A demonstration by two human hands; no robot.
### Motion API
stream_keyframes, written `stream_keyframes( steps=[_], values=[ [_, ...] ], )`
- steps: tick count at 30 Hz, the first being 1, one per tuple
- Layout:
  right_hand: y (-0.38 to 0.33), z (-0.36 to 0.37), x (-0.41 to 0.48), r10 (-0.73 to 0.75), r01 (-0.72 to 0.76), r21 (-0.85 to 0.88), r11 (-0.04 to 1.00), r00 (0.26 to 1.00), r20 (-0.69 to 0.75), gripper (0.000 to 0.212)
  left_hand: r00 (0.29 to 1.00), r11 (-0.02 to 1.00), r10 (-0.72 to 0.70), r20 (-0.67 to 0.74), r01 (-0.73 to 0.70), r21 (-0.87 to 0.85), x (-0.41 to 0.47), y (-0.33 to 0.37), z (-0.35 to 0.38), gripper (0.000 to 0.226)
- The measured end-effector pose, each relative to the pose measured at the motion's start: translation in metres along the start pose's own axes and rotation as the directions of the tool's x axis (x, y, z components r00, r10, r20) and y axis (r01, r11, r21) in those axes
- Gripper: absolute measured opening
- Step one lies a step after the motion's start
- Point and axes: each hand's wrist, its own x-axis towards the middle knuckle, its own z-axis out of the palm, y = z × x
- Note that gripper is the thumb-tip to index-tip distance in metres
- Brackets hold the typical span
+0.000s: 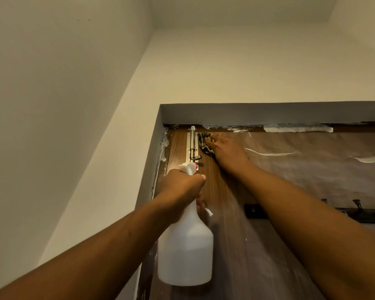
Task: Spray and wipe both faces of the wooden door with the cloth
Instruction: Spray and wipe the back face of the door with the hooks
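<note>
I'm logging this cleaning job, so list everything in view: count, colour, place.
wooden door: one, brown, centre to lower right, plastic film over part of it
slide bolt: one, silver, top left corner of door
cloth: one, dark striped, pressed to door beside the bolt
spray bottle: one, white with a red nozzle tip, lower centre
hook rail: one, dark, on door at right
tape strip: one, whitish, along door top
walls: cream, left and above
left hand: grips bottle neck
right hand: presses cloth
</note>
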Motion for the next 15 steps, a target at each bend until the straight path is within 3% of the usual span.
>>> stream_keyframes(
  steps=[3, 7, 10, 15],
  values=[
    [-0.002, -0.010, 0.037, -0.031, 0.031, -0.033, 0.999, 0.999, -0.006, 0.051, 0.999, 1.000, -0.015, 0.028, 0.015, -0.025, 0.008, 0.011, -0.006, 0.024],
    [0.004, -0.024, 0.070, -0.088, 0.085, -0.053, 0.995, 0.994, -0.068, 0.048, 0.997, 0.998, 0.054, -0.049, -0.054, 0.009, 0.035, 0.041, -0.020, 0.033],
    [0.001, -0.012, 0.031, -0.134, 0.135, 0.006, 0.991, 0.989, -0.063, 0.050, 0.997, 0.997, 0.066, -0.051, -0.063, 0.046, 0.030, 0.034, -0.021, 0.028],
    [-0.002, 0.015, -0.061, 0.005, -0.007, 0.072, 0.997, 1.000, 0.023, 0.055, 0.991, 0.985, 0.063, -0.119, -0.042, 0.169, 0.007, 0.001, 0.003, 0.022]
  ],
)
